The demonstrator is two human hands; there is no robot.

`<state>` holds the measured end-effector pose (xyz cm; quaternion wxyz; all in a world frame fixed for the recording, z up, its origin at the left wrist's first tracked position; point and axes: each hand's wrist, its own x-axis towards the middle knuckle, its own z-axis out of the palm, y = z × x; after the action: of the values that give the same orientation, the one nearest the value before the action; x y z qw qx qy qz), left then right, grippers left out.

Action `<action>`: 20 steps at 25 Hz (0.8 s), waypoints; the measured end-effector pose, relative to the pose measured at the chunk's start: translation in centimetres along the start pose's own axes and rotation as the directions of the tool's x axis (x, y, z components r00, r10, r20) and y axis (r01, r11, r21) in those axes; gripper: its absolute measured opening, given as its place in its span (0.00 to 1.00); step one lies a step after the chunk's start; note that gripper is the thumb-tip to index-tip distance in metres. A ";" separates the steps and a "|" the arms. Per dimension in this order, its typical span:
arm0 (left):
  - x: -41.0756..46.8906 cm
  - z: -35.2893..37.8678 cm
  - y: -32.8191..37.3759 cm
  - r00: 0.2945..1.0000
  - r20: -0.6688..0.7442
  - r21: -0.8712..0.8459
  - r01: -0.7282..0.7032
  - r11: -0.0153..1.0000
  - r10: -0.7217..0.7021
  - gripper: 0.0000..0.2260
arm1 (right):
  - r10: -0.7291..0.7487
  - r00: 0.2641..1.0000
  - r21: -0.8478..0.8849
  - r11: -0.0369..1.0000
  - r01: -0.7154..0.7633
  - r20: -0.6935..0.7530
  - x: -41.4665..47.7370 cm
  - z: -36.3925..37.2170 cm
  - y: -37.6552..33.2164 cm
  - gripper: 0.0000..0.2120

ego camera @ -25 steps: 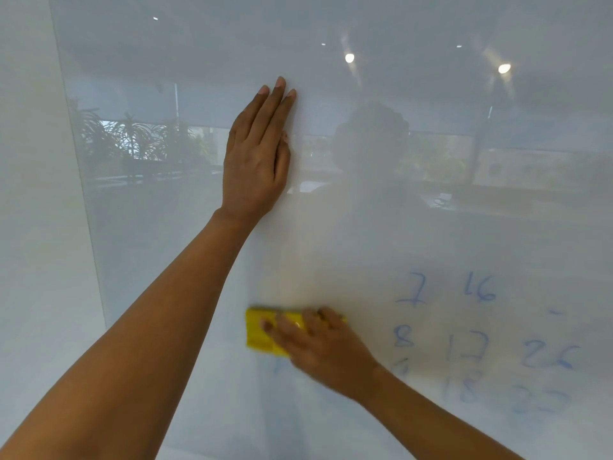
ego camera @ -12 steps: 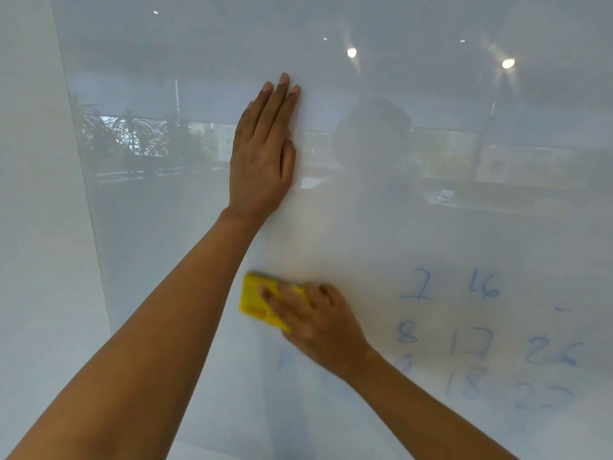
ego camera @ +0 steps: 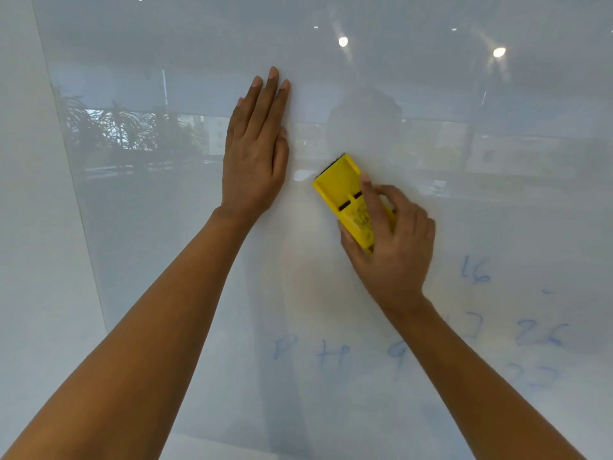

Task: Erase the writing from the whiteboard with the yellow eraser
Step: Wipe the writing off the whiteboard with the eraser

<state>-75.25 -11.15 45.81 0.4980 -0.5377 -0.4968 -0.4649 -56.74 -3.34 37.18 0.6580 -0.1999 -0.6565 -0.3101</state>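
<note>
Now, step: wiping mid-board, a judgement.
Right hand (ego camera: 394,237): fingers curled around the yellow eraser (ego camera: 351,197), pressing it on the whiteboard (ego camera: 431,94).
Left hand (ego camera: 257,151): flat, fingers straight, holding nothing.
Writing (ego camera: 537,333): faint blue digits remain below and to the right.
Next: probably sweep down-right over them.

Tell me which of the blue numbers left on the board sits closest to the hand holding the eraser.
The "16", just right of the right hand gripping the yellow eraser. The "26" and the faint marks lower down lie farther away.
</note>
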 end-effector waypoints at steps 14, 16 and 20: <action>-0.8 0.5 0.8 0.998 -0.013 0.034 0.061 0.998 -0.060 0.22 | -0.400 0.903 0.126 0.915 0.383 0.159 -7.1 -1.3 -0.5 0.23; -0.9 0.6 1.1 0.996 -0.025 0.032 0.082 0.996 -0.081 0.22 | -0.235 0.965 0.081 0.971 0.226 0.114 -4.8 -0.3 -1.9 0.25; -1.1 0.8 1.5 0.993 -0.020 0.010 0.113 0.994 -0.113 0.22 | -0.486 0.835 0.111 0.873 0.474 0.257 -10.6 -0.2 -5.7 0.26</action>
<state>-73.78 -10.47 44.55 0.4786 -0.5015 -0.5241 -0.4947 -59.86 -6.07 25.86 0.4649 -0.0562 -0.7773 -0.4201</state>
